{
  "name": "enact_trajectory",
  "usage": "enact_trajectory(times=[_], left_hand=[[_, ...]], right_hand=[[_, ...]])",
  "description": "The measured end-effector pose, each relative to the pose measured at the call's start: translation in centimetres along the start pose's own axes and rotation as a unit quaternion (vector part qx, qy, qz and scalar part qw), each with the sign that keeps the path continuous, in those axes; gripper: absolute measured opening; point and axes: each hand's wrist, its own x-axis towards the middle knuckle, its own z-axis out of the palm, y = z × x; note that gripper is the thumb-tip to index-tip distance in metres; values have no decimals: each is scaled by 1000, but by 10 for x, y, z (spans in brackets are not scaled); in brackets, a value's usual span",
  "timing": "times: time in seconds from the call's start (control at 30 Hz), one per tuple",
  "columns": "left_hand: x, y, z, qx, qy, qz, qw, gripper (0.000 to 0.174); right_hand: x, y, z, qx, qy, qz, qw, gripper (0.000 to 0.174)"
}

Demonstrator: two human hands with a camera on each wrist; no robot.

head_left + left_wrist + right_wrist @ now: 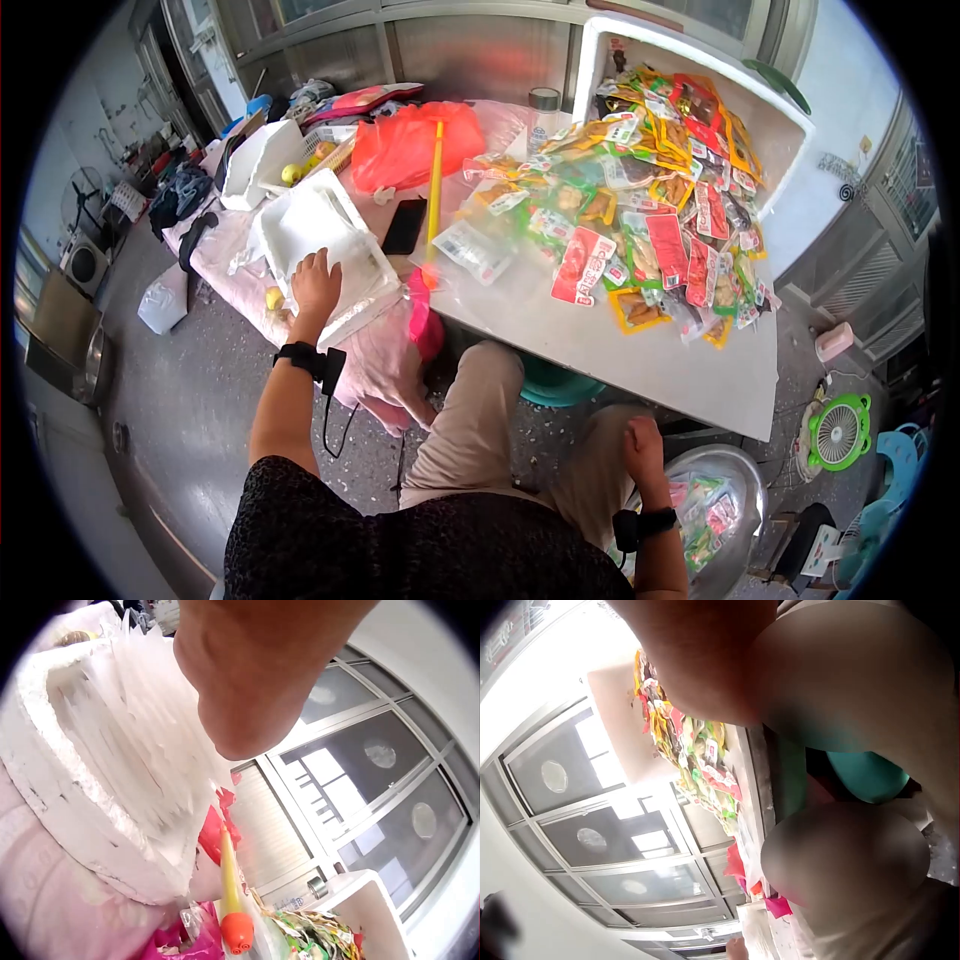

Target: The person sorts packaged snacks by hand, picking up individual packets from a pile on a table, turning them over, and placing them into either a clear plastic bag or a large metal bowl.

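Observation:
My left hand (315, 285) reaches over a white foam box (370, 300), its fingers above the white sheets inside. In the left wrist view these are thin, translucent plastic bags (142, 727) stacked on edge; the fingertips are hidden there. Down by the right knee, my right hand (643, 455) hangs loosely curled beside a metal basin (755, 500), with nothing visible in it. The basin holds several sealed food packets (705, 510). On the table, a large heap of colourful food packets (645, 240) spills from a tipped foam box (790, 130).
A yellow stick (436, 190) with an orange end and a black phone (404, 227) lie between foam box and packets. Behind them is a red plastic bag (415, 145). A pink cloth (375, 375) drapes the left side. A green fan (840, 432) stands on the floor at right.

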Motion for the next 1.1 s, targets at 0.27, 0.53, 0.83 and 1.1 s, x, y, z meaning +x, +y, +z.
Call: enact_trajectory(times=[0.27,0.53,0.83,1.1], left_hand=[[29,-46,25,30,-190,-60,979,36],[42,-38,-7,-60,-178,-60,980,26],[26,44,-39,-389,-209,-57,895,25],[-58,209,-28,-499,-280,136,809,10]], right_hand=[[-1,4,11,-52,3,-18,998,14],[-3,2,13,-80,19,-33,996,15],[8,-1,0,31,-32,39,998,15],[67,-34,3,238,-30,125,963,18]])
